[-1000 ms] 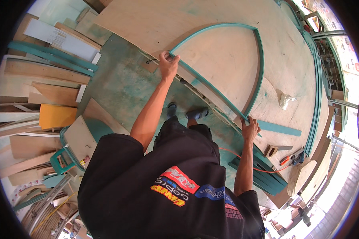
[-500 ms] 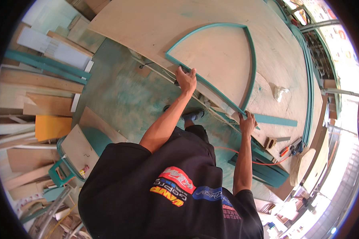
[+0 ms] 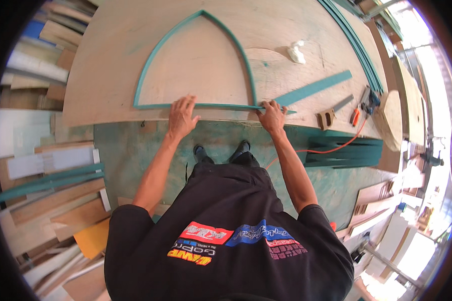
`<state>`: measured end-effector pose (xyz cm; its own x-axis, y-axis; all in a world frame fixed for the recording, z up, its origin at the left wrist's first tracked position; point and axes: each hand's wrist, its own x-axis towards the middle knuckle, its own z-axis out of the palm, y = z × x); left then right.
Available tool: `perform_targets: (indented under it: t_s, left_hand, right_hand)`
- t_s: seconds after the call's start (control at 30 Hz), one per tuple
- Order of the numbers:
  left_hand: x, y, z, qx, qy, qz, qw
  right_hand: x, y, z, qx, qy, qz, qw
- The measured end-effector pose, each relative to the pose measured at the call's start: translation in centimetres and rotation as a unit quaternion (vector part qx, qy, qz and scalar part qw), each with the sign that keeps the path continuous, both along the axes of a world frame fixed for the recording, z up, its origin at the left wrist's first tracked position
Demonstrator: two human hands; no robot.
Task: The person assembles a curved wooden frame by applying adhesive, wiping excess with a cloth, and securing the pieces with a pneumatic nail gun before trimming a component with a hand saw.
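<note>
A teal arch-shaped wooden frame (image 3: pixel 244 56) lies on the workbench, its point toward the far side. Along its base runs a thin teal strip (image 3: pixel 220 106), near the bench's front edge, extending past the frame's right corner. My left hand (image 3: pixel 182 118) rests over the strip left of its middle, fingers stretched across it and thumb apart. At the right corner, my right hand (image 3: pixel 272 118) has its fingers bent over the strip and holds it there. A flat teal slat (image 3: pixel 316 86) slants away from beside the right hand.
On the plywood bench top (image 3: pixel 105 60), a handsaw (image 3: pixel 331 114), orange-handled pliers (image 3: pixel 355 116) and a power tool with an orange hose (image 3: pixel 370 100) lie at right. A crumpled white piece (image 3: pixel 296 51) sits farther back. Long teal strips (image 3: pixel 354 45) line the far right. Boards (image 3: pixel 60 200) are stacked at left.
My view has turned, so the bench edge now runs level and the frame stands farther left. My left hand's fingers have loosened from the base strip and lie across it; my right hand stays at the corner.
</note>
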<state>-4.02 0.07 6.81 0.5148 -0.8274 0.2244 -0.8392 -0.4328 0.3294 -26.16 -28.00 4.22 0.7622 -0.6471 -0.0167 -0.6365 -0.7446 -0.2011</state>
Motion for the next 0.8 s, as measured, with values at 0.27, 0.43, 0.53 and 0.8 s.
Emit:
perform_targets:
  t_s: [0.27, 0.43, 0.53, 0.8]
  left_hand:
    - [1.9, -3.7, -3.3, 0.01, 0.006, -0.101, 0.995]
    - [1.0, -4.4, -3.3, 0.046, -0.002, -0.075, 0.996]
    - [-0.7, -5.2, -2.2, 0.075, -0.002, -0.044, 0.996]
    - [-2.7, -8.4, -2.0, 0.12, -0.06, 0.012, 0.991]
  right_hand:
    - [-0.3, -0.7, -0.9, 0.032, -0.05, -0.005, 0.998]
    - [-6.7, -8.4, 4.2, 0.116, -0.26, -0.076, 0.955]
    - [-14.8, -20.7, 2.1, 0.068, -0.34, -0.23, 0.909]
    - [-39.8, -59.3, -8.0, -0.066, -0.064, -0.341, 0.936]
